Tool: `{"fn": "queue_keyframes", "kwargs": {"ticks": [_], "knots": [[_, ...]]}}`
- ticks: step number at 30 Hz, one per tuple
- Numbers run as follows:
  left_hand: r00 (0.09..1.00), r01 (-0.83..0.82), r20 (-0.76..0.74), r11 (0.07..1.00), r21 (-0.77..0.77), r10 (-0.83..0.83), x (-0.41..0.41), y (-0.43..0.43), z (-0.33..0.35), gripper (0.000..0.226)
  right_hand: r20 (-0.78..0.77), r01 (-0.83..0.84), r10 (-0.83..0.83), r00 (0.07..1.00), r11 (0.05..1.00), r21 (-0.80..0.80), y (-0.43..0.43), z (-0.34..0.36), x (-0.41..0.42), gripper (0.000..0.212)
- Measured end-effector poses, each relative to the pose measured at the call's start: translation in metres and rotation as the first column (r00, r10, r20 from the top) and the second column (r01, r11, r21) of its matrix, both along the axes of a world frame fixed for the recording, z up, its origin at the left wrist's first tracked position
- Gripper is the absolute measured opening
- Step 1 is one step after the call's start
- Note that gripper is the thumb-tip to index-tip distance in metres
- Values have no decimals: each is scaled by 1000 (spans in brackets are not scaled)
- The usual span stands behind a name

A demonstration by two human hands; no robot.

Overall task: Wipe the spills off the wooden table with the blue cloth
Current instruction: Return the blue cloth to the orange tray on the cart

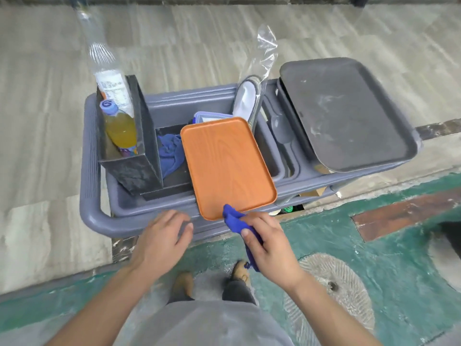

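Grey plastic cart [92, 216], seen from above, standing on pale tiled floor beside a green painted patch. Orange wood-grain tray [225, 166], lying tilted across the cart's main tub, near corner overhanging the front rim. Blue cloth [235, 219], bunched, gripped in right hand [268, 242], thumb pressed over the fabric, upper tip of cloth touching the tray's near edge, a loose tail hanging below the palm. Left hand [163, 237], open, fingers spread and slightly curled, palm down just above the cart's front handle; contact with the handle not determinable. Second blue rag [171, 152], crumpled, lying inside the tub, partly tucked under the tray's left edge. Dark upright box divider [139, 136], at the tub's left end, holding a bottle of orange liquid [119, 128] with pale blue cap, and behind it a tall clear bottle [109, 68] with white label. Clear plastic bag [259, 71], standing upright at the tub's far side, containing a pale oval item. Blue-lidded container [207, 117], partly hidden behind the tray's far edge. Dark grey tray [346, 113], smeared with pale marks, stacked on the cart's right end. Grey spoon-shaped utensil [280, 128], in the narrow compartment between tub and grey tray. Two brown shoes [183, 283], visible below, between the forearms.
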State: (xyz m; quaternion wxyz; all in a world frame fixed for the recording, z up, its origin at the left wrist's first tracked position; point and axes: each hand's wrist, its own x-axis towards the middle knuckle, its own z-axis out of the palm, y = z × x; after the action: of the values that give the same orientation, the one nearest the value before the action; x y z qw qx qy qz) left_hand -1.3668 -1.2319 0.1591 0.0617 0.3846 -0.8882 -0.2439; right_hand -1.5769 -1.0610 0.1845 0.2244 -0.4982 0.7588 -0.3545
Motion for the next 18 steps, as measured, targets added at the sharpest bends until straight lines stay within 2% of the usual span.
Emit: {"fn": "queue_keyframes", "kwargs": {"ticks": [4,8,12,18], "knots": [[980,-186,54,981,-59,189,-20,-5,-13,53,-92,-137,131,987,989,-60,-59,15,-48,20],[927,-311,212,950,-28,310,-29,2,-35,66,-257,-256,254,933,966,25,-120,8,-87,24],[908,-335,263,942,-13,326,-29,12,-50,71,-383,-377,408,829,913,156,-169,-9,-111,27],[895,-344,298,939,-12,332,-29,11,-52,73,-513,-452,537,670,843,291,-204,-30,-124,28]]}}
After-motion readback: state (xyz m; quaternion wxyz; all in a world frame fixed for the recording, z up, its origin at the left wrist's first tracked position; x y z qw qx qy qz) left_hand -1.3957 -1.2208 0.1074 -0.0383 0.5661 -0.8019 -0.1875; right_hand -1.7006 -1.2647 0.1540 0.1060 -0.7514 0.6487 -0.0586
